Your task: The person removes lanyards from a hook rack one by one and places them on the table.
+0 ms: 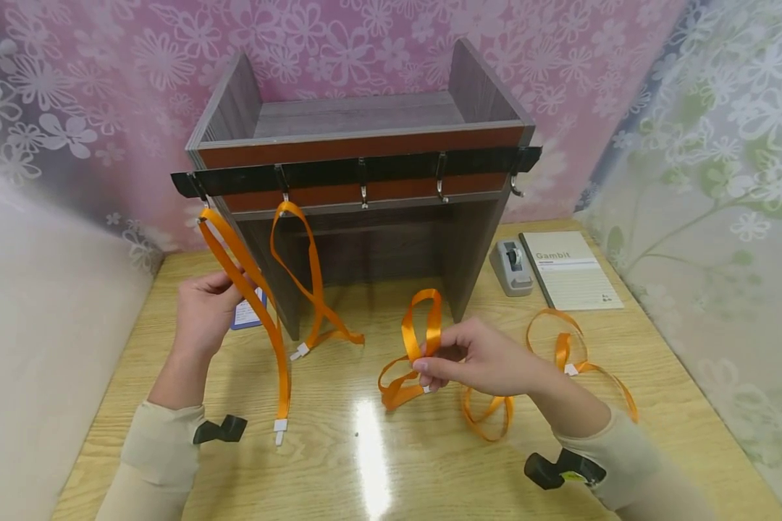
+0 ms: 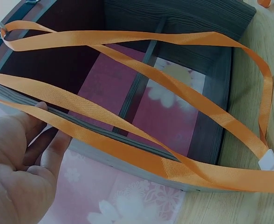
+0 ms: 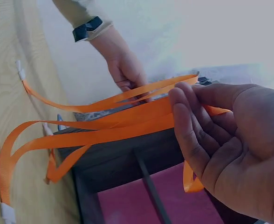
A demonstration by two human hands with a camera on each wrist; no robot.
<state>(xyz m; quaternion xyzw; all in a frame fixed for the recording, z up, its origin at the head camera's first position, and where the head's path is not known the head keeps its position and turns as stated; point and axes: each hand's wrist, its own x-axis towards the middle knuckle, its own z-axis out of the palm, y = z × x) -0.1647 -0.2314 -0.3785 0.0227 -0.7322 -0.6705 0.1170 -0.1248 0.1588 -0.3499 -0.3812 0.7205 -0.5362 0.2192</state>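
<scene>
My left hand point(image 1: 202, 307) pinches one strap of an orange lanyard point(image 1: 276, 347) that hangs from the leftmost hook point(image 1: 203, 202), its white clip dangling low. A second orange lanyard point(image 1: 314, 271) hangs from the hook beside it, its lower end near the tabletop. In the head view my right hand point(image 1: 489, 358) pinches a third orange lanyard point(image 1: 409, 340) between thumb and fingers, with a loop standing up above the fingertips. The right wrist view shows this hand's strap point(image 3: 113, 133) stretching left to a white clip point(image 3: 7, 212).
A grey wooden shelf point(image 1: 358, 134) carries a black hook strip point(image 1: 397, 168). More orange lanyards point(image 1: 580, 354) lie at right on the wood-grain table point(image 1: 326, 470). A tape dispenser point(image 1: 513, 268), a notebook point(image 1: 576, 278) and a blue-edged card point(image 1: 247, 312) are there too.
</scene>
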